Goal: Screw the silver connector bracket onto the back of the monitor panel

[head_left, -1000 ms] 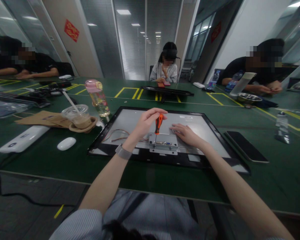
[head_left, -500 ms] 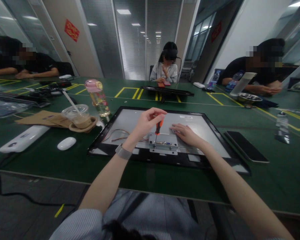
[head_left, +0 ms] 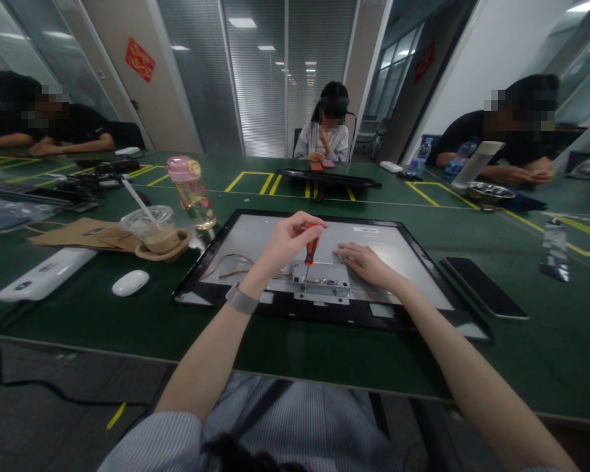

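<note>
A monitor panel (head_left: 255,236) lies face down on the green table, its grey metal back up inside a black frame. A small metal board cover (head_left: 322,287) sits near its front edge. My left hand (head_left: 288,239) is closed round the top of an orange-handled screwdriver (head_left: 311,250), held upright with its tip on the cover's left corner. My right hand (head_left: 366,262) rests flat and open on the panel just right of the cover. Thin red wires (head_left: 231,262) run across the panel to the left.
A white mouse (head_left: 130,282), a white bar-shaped device (head_left: 44,272), a plastic cup with straw (head_left: 152,229) and a pink-capped bottle (head_left: 191,193) stand to the left. A black phone (head_left: 484,296) lies to the right. Three other people sit around the table; another monitor (head_left: 329,178) lies farther back.
My left fingers have slid up over the screwdriver's handle, covering more of it. The right hand and the panel have not moved.
</note>
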{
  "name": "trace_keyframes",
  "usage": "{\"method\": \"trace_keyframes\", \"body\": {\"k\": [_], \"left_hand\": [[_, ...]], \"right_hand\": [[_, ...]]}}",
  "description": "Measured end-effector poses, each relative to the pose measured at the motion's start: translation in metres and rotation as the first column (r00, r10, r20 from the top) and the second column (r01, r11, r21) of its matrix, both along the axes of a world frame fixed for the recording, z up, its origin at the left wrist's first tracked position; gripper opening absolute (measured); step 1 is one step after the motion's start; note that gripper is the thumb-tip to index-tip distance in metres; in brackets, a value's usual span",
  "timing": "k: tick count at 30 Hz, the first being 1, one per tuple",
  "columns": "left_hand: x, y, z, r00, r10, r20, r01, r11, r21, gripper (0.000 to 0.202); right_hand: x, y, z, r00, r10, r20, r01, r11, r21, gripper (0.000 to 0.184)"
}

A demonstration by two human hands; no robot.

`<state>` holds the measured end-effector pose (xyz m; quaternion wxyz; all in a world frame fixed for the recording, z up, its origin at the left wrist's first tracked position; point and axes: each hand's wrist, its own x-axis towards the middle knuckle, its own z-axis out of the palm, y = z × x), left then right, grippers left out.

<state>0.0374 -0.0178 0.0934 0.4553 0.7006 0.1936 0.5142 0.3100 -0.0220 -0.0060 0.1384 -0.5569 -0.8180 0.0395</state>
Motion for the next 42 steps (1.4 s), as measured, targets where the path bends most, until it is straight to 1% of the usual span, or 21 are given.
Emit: {"method": "trace_keyframes", "body": {"k": [6, 8, 12, 14, 16, 18, 20, 22, 24, 26, 28, 29, 30, 32, 34, 36, 38, 39, 42], "left_hand": [[0.0001, 0.0038, -0.0034, 0.993, -0.100, 0.058, 0.105, 0.991, -0.080, 0.024], [0.0002, 0.0034, -0.0028, 0.996, -0.079, 0.048, 0.083, 0.993, -0.080, 0.023], [-0.0003, -0.0002, 0.0008, 0.999, 0.037, -0.010, -0.037, 0.999, 0.024, 0.016], [-0.0006, -0.0018, 0.0022, 0.997, 0.068, -0.037, -0.066, 0.996, 0.055, 0.014], [-0.0008, -0.0023, 0.0027, 0.995, 0.073, -0.064, -0.070, 0.996, 0.046, 0.014], [-0.0012, -0.0020, 0.0027, 0.995, 0.064, -0.075, -0.063, 0.998, 0.011, 0.016], [-0.0023, -0.0010, 0.0026, 0.997, 0.039, -0.071, -0.041, 0.999, -0.031, 0.018], [-0.0041, 0.0002, 0.0028, 0.998, -0.010, -0.065, 0.006, 0.998, -0.055, 0.021], [-0.0060, 0.0011, 0.0031, 0.994, -0.097, -0.059, 0.094, 0.994, -0.056, 0.023], [-0.0073, 0.0014, 0.0036, 0.978, -0.201, -0.047, 0.198, 0.978, -0.060, 0.025], [-0.0076, 0.0008, 0.0042, 0.966, -0.254, -0.041, 0.250, 0.966, -0.068, 0.027], [-0.0074, 0.0003, 0.0044, 0.969, -0.242, -0.044, 0.239, 0.969, -0.068, 0.026], [-0.0069, -0.0003, 0.0045, 0.977, -0.207, -0.053, 0.204, 0.977, -0.061, 0.025], [-0.0055, -0.0014, 0.0042, 0.993, -0.096, -0.073, 0.094, 0.995, -0.024, 0.020], [-0.0037, -0.0019, 0.0030, 0.997, 0.008, -0.071, -0.006, 1.000, 0.024, 0.015], [-0.0017, -0.0016, 0.0012, 0.997, 0.059, -0.048, -0.056, 0.997, 0.058, 0.014], [0.0001, -0.0004, -0.0011, 0.997, 0.064, -0.034, -0.062, 0.996, 0.058, 0.019], [0.0007, 0.0005, -0.0022, 0.999, 0.048, -0.027, -0.046, 0.998, 0.043, 0.023], [0.0014, 0.0038, -0.0052, 0.998, -0.056, 0.019, 0.057, 0.997, -0.046, 0.031]], "right_hand": [[-0.0008, -0.0005, 0.0011, 1.000, -0.012, 0.011, 0.012, 1.000, -0.005, 0.044], [-0.0012, -0.0011, 0.0020, 1.000, -0.013, 0.007, 0.013, 1.000, -0.011, 0.044], [-0.0018, -0.0019, 0.0035, 1.000, 0.000, -0.003, 0.000, 1.000, -0.011, 0.045], [-0.0020, -0.0021, 0.0039, 1.000, 0.002, -0.009, -0.002, 1.000, -0.014, 0.045], [-0.0022, -0.0023, 0.0040, 1.000, -0.003, -0.015, 0.002, 1.000, -0.020, 0.045], [-0.0024, -0.0024, 0.0039, 1.000, -0.006, -0.019, 0.005, 1.000, -0.021, 0.045], [-0.0023, -0.0023, 0.0036, 1.000, -0.006, -0.019, 0.006, 1.000, -0.017, 0.044], [-0.0020, -0.0018, 0.0032, 1.000, -0.009, -0.015, 0.009, 1.000, -0.019, 0.044], [-0.0014, -0.0012, 0.0025, 1.000, -0.014, -0.013, 0.014, 1.000, -0.028, 0.044], [-0.0009, -0.0006, 0.0020, 1.000, -0.012, -0.013, 0.012, 0.999, -0.036, 0.045], [-0.0007, -0.0005, 0.0018, 1.000, -0.006, -0.013, 0.006, 0.999, -0.040, 0.045], [-0.0007, -0.0005, 0.0020, 1.000, -0.006, -0.013, 0.005, 0.999, -0.041, 0.045], [-0.0007, -0.0007, 0.0022, 1.000, -0.006, -0.014, 0.005, 0.999, -0.040, 0.045], [-0.0009, -0.0010, 0.0026, 1.000, -0.001, -0.016, 0.001, 0.999, -0.034, 0.045], [-0.0009, -0.0011, 0.0026, 1.000, 0.005, -0.013, -0.005, 1.000, -0.025, 0.045], [-0.0006, -0.0007, 0.0021, 1.000, 0.007, -0.006, -0.007, 1.000, -0.019, 0.045], [0.0000, 0.0000, 0.0012, 1.000, 0.006, -0.004, -0.006, 1.000, -0.011, 0.045], [0.0003, 0.0003, 0.0007, 1.000, 0.008, -0.006, -0.008, 1.000, -0.007, 0.045], [0.0008, 0.0011, 0.0003, 1.000, 0.008, -0.010, -0.008, 1.000, -0.003, 0.045]]}}
